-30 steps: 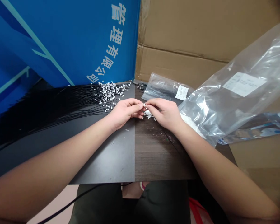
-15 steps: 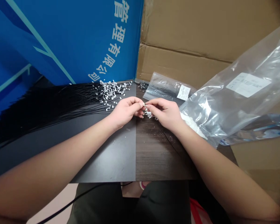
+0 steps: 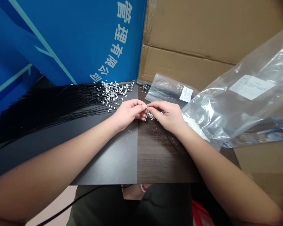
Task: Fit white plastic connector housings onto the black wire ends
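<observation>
My left hand (image 3: 128, 115) and my right hand (image 3: 166, 115) meet at the fingertips above the dark tabletop. Between them, both pinch a tiny white connector (image 3: 147, 107), mostly hidden by the fingers. A small heap of loose white connectors (image 3: 150, 116) lies just under my right fingers. To the left, a dense fan of thin black wires (image 3: 61, 108) spreads across the table, and its far ends carry many white connectors (image 3: 114, 93). A few stray pieces lie near my left wrist.
A large clear plastic bag (image 3: 228, 103) with a white label holds white parts at the right. A smaller labelled bag (image 3: 168, 90) lies behind it. A blue printed board (image 3: 61, 40) and cardboard (image 3: 191, 40) stand behind the two-tone table (image 3: 160, 157).
My fingertips have drawn slightly closer around the tiny connector. The whole scene has shifted a little in view, and the bags and wires have not otherwise moved.
</observation>
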Demonstrator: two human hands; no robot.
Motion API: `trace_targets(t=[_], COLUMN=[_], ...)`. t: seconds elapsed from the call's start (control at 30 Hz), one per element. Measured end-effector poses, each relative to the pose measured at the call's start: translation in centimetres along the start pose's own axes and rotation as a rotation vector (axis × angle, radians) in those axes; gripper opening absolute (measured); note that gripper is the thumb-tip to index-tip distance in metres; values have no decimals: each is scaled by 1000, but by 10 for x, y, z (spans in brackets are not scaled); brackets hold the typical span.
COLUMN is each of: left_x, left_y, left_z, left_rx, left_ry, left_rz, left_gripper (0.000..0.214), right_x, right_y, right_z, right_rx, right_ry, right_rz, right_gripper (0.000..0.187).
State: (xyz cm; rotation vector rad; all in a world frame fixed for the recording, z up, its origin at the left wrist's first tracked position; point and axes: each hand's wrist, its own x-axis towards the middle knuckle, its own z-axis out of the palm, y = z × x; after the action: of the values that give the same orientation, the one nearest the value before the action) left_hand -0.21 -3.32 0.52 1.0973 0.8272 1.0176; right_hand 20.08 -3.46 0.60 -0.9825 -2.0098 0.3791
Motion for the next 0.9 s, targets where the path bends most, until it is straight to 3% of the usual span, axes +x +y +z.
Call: trace_targets(t=[0.47, 0.9], left_x=[1, 0], left_y=[-3, -1], left_z=[-4, -1], left_rx=[33, 56], left_ry=[-25, -16], left_rz=[1, 26], left_gripper=[28, 21], right_x=[3, 2], right_y=[-5, -3], right_z=[-6, -4], right_rx=[-92, -82], right_ry=[-42, -34], right_rz=[-38, -47], right_gripper=[17, 17])
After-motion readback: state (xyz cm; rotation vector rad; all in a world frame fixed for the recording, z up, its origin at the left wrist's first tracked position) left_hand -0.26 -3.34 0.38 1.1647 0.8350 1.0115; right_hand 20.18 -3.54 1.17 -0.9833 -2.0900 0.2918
